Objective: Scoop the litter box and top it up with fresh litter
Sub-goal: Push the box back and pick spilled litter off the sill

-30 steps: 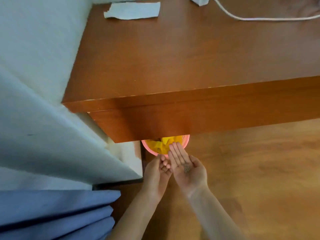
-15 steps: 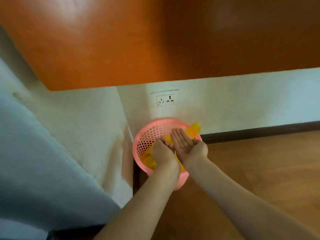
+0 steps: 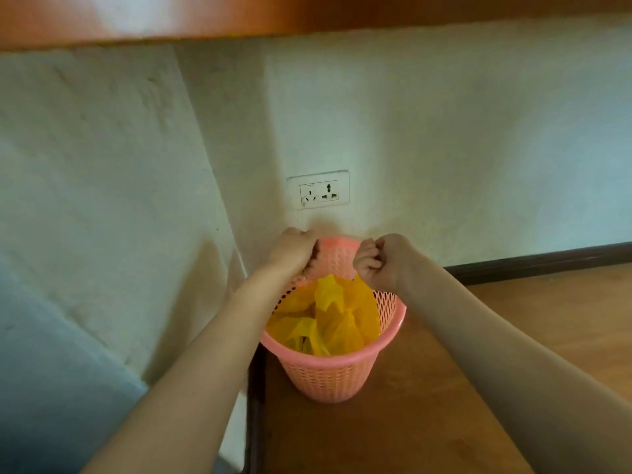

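Head view: stood on the brown wooden floor (image 3: 513, 336), close against the off-white textured wall (image 3: 444, 131), a pink perforated plastic waste basket (image 3: 333, 374). Held inside it a crumpled yellow plastic bag (image 3: 328, 313), heaped loosely below the rim and reaching up toward the far edge. Reached in from the lower left, a bare forearm ending in the left hand (image 3: 294, 249), knuckles up, its fingers (image 3: 313, 254) curled over the basket's far left rim and gripping it. Came in from the lower right, the right hand (image 3: 379, 261), its fingers (image 3: 364, 258) curled tight at the far right rim, just above the top corner of the yellow bag; could not be told whether these pinched the bag, the rim, or nothing. Sat on the wall straight above the basket, a white double electrical socket plate (image 3: 318, 190). Ran along the foot of the wall at right, a dark skirting board (image 3: 547, 263). Crossed the top of the picture, the blurred orange-brown wooden underside of the bench (image 3: 307, 15). No litter box or litter to be seen in this view.
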A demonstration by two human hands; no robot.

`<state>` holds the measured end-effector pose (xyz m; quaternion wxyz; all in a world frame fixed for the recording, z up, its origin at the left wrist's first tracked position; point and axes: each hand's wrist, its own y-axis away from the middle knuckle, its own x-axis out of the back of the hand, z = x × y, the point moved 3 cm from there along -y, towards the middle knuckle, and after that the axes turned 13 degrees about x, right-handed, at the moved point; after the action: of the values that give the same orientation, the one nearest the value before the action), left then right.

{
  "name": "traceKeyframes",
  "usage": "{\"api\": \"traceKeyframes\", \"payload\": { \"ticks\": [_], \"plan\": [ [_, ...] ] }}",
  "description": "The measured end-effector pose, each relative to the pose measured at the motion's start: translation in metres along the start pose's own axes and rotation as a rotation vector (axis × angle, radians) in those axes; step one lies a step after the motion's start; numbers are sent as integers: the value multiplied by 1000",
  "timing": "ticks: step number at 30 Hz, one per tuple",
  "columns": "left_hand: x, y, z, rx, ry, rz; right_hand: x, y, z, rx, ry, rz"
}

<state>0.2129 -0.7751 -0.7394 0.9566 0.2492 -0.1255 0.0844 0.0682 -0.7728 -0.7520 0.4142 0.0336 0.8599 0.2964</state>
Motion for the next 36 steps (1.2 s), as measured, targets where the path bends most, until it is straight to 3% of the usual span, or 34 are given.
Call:
{"api": "traceKeyframes", "payload": {
  "ticks": [5, 8, 11, 14, 16, 19, 21, 25, 28, 31, 34, 36],
  "plan": [
    [-22, -20, -60, 254, -610, -234, -4, -21, 26, -58, 218, -103],
    [-24, -20, -78, 153, -891, -422, -18, -31, 44, -80, 192, -169],
    [-17, -20, -78, 82, -1227, -356, -31, -41, 60, -101, 180, -199],
    [-10, -23, -83, 228, -1578, -356, -34, -47, 74, -75, 323, -179],
    [-9, -24, -85, 263, -1652, -391, -26, -50, 78, -66, 499, -150],
    [-8, -21, -81, 148, -1674, -263, -9, -52, 81, -132, 697, -113],
    [-8, -21, -80, 149, -1677, -244, 1, -56, 80, -156, 843, -100],
    [-4, -26, -78, 310, -1596, -316, 10, -59, 74, -230, 1066, -155],
    [-4, -28, -65, 166, -1441, -187, 11, -54, 72, -298, 1091, -289],
    [-2, -24, -56, 116, -1026, -121, 12, -53, 70, -257, 1012, -258],
    [-10, -20, -53, 203, -366, -269, 11, -49, 69, -200, 985, -242],
    [-20, -13, -53, 275, -94, -397, 11, -48, 65, -133, 907, -224]
  ]
}}
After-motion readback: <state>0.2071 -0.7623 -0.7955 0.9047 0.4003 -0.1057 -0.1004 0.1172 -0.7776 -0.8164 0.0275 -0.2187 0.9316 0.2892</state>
